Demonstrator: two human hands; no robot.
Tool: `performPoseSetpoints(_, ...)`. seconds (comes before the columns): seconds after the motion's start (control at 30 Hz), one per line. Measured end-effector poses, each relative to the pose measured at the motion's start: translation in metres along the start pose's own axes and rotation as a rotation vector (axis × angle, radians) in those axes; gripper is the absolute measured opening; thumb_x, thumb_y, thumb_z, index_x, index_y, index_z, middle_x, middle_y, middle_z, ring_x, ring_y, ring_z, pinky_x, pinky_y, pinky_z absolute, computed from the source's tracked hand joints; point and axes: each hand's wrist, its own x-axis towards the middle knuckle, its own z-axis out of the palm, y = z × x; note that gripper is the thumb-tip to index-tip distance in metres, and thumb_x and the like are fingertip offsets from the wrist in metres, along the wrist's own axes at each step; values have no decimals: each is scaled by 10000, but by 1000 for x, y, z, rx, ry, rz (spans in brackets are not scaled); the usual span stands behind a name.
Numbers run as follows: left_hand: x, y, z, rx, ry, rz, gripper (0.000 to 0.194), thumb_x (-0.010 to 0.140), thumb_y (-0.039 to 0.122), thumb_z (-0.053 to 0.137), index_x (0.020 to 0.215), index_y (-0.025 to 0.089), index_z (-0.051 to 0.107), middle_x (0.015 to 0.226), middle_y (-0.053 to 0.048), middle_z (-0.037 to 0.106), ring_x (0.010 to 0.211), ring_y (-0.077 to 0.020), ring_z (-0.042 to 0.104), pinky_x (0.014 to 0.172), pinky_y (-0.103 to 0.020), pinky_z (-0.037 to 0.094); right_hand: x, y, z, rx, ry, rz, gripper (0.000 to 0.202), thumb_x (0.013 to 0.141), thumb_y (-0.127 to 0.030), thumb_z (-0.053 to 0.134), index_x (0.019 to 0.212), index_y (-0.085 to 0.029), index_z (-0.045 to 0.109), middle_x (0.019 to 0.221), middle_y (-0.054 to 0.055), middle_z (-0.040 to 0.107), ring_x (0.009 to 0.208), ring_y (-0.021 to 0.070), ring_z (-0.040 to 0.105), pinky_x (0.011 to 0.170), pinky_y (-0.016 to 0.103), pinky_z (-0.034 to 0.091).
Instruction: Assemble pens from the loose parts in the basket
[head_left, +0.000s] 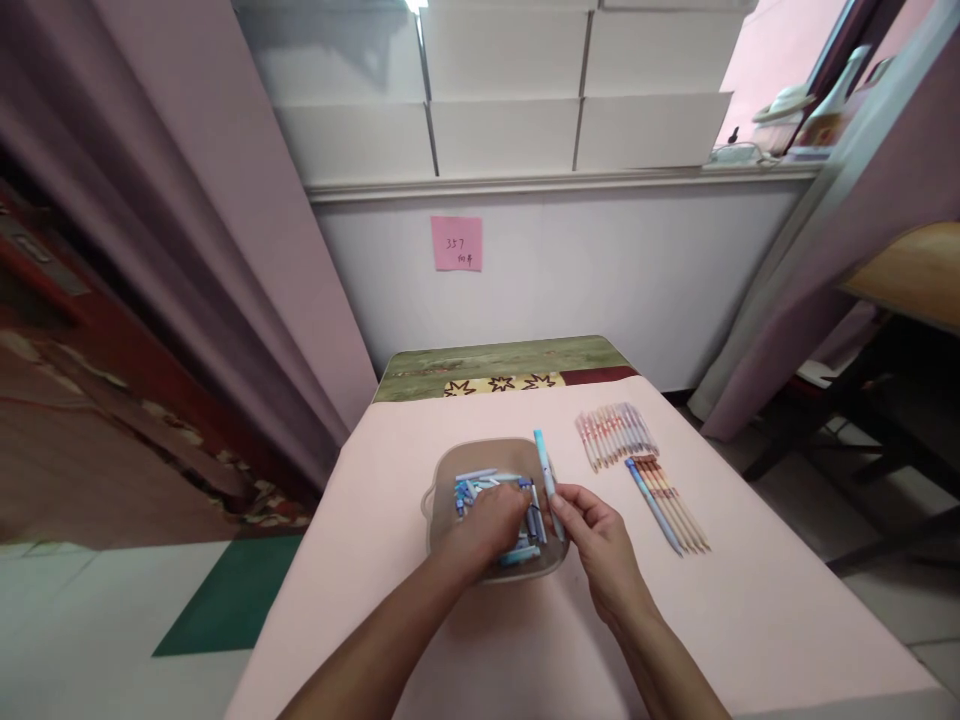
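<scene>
A translucent plastic box (442, 470) on the table holds many loose blue, white and dark pen pieces (476, 487). My left hand (499, 515) reaches down into it with curled fingers; whatever is between the fingertips is hidden. Over the box's right side, my right hand (596, 530) is closed on a light-blue pen (546, 462), held nearly upright between thumb and fingers. To the right lies a row of pale pens with orange and purple marks (615, 435). Nearer me is a second row of beige pens with brown tops (675, 505), with a blue pen (654, 508) along its left side.
A pink cloth (360, 590) covers most of the table, with a green patterned strip (495, 360) showing at the far end. Behind is a white wall with a pink note (457, 244). Curtains hang on both sides, and a wooden-topped stool (911, 275) stands at right.
</scene>
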Motion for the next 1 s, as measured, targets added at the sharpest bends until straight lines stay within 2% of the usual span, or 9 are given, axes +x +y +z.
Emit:
performPoseSetpoints(0.1,-5,4,-14,-124,97,-4,210,656,79,600,793,199,704,818,-77,707,806,-246,649,791,-361,474,-4,-2,1,-55,-46,-39,321,761,-448,695,908,-163,685,785,47,688,724,162,611,659,250,485)
performPoseSetpoints(0.2,-12,9,-30,-603,326,-129,207,719,192,646,917,165,698,767,-54,691,709,-193,650,726,-336,519,-8,-1,3,-142,-93,-73,295,780,-441,671,885,-166,674,751,40,678,680,156,593,612,236,467)
performPoseSetpoints(0.27,-16,14,-38,-964,456,-213,259,695,230,709,938,143,689,766,-46,690,699,-171,658,716,-319,541,-10,1,6,-228,-115,-96,276,797,-433,649,880,-170,668,741,34,673,653,150,577,591,229,450)
performPoseSetpoints(0.37,-22,23,-44,-1261,527,-255,306,638,189,771,926,123,693,761,-48,696,712,-148,665,709,-269,547,-14,4,9,-414,-119,-148,241,819,-409,619,857,-176,668,698,18,652,609,138,545,562,219,419)
performPoseSetpoints(0.47,-24,27,-43,-1345,522,-256,306,629,149,776,922,116,697,736,-50,699,691,-134,667,683,-235,545,-17,5,11,-545,-103,-171,225,831,-392,593,835,-180,667,662,7,632,585,134,533,543,214,401)
performPoseSetpoints(0.63,-23,26,-38,-1370,543,-245,308,627,129,775,924,110,697,750,-56,707,695,-146,682,699,-244,552,-19,3,10,-633,-76,-177,216,827,-376,581,832,-179,669,654,2,630,570,127,525,530,206,383)
performPoseSetpoints(0.87,-23,29,-35,-1306,577,-213,316,631,163,782,933,109,704,765,-60,710,721,-142,678,729,-249,540,-19,1,9,-681,-59,-174,208,826,-367,574,816,-184,673,625,-14,621,535,114,512,496,198,353)
performPoseSetpoints(1.0,-24,34,-33,-1218,591,-244,329,616,190,792,925,111,711,808,-61,709,731,-130,661,725,-244,530,-19,3,8,-677,-56,-173,220,833,-383,570,830,-188,671,643,-9,638,540,120,526,504,203,367)
